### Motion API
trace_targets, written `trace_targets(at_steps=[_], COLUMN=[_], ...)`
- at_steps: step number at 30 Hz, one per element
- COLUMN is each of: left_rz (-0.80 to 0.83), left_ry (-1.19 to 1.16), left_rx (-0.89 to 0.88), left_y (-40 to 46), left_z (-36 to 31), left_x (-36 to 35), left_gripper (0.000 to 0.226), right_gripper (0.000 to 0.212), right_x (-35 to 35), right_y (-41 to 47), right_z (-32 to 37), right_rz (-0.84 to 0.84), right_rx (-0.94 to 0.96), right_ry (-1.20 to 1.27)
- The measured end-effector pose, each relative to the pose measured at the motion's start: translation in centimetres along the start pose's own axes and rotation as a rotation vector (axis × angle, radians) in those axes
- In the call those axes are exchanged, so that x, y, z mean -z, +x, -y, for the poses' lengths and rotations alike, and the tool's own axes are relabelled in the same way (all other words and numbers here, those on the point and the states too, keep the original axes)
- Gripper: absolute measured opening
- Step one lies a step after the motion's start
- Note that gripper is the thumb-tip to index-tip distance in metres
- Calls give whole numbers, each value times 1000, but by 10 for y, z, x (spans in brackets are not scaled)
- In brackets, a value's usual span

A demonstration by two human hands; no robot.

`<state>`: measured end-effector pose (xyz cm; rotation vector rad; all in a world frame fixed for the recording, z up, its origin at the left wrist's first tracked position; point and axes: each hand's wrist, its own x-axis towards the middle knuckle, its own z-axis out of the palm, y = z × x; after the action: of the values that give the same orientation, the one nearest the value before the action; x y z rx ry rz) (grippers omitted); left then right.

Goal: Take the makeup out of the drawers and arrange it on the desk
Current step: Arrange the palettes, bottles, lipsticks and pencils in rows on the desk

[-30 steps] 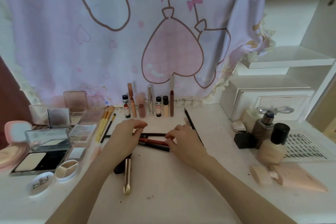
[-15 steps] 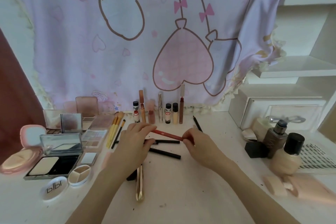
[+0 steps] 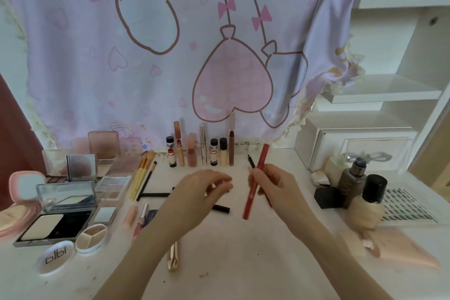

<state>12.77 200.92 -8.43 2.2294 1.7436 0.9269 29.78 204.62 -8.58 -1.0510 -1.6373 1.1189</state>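
Note:
My right hand (image 3: 275,185) grips a red lip pencil (image 3: 250,200) near its middle and holds it almost upright above the white desk (image 3: 243,263). A thin black pencil (image 3: 251,161) sticks out behind the same hand. My left hand (image 3: 197,190) hovers over the desk with loosely curled, blurred fingers and nothing in it. Black pencils (image 3: 155,194) lie flat under and beside it. A row of small lip tubes and bottles (image 3: 202,151) stands at the back against the curtain.
Open powder compacts and palettes (image 3: 63,212) crowd the left side, with yellow brushes (image 3: 141,175) beside them. A gold tube (image 3: 173,257) lies near the front. Foundation bottles (image 3: 365,200), a lash tray (image 3: 404,207) and pink sponges (image 3: 389,248) sit right, before white drawers (image 3: 360,148).
My right hand lifted the red pencil off the desk and swung it from lying sideways to nearly upright. My left hand let go of its end. The camera tilted upward.

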Motion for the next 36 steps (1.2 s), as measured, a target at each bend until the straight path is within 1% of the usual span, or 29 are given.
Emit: trace_targets(at_steps=[2, 4, 5, 8, 11, 13, 17, 18, 20, 22, 23, 25, 28, 31, 34, 36], left_rz=[-69, -42, -7, 53, 63, 57, 31, 0, -124, -247, -273, -276, -264, -262, -279, -260], left_ry=[-76, -113, -117, -119, -136, -133, -80, -58, -54, -87, -111, -120, -100, -174, -207, -203], left_rx=[-48, -124, -152, -181, -154, -148, -115, -90, -26, 2, 7, 35, 140, 271, 363, 377], left_y=[0, 0, 0, -1, -2, -1, 1, 1, 0, 2, 6, 16, 28, 37, 52, 63], left_z=[1, -1, -4, -11, -13, -13, -13, -9, 2, 5, 2, -7, -12, -8, -12, -16], left_x=[9, 14, 16, 16, 17, 18, 17, 21, 33, 42, 40, 26, -3, -34, -65, -80], left_gripper=[36, 46, 45, 31, 27, 28, 30, 29, 23, 17, 16, 15, 25, 19, 7, 6], right_gripper=[23, 25, 26, 25, 21, 24, 20, 18, 16, 16, 17, 22, 28, 27, 12, 14], right_x=[6, 8, 10, 17, 21, 21, 20, 24, 36, 44, 44, 40, 39, 43, 43, 43], right_y=[-4, -7, -8, -8, -11, -13, -13, -14, -17, -16, -12, -2, 17, 38, 59, 71], right_z=[4, 6, 7, 9, 10, 9, 11, 9, 7, 7, 6, 1, -16, -33, -44, -49], right_rz=[208, 395, 448, 531, 554, 509, 398, 366, 291, 234, 220, 175, -4, -148, -185, -182], right_rx=[-51, -101, -114, -130, -74, -10, 140, 160, 154, 129, 122, 87, -78, -210, -285, -337], right_ry=[15, -3, -22, -24, -32, -79, -323, -369, -391, -360, -377, -444, -407, -387, -391, -407])
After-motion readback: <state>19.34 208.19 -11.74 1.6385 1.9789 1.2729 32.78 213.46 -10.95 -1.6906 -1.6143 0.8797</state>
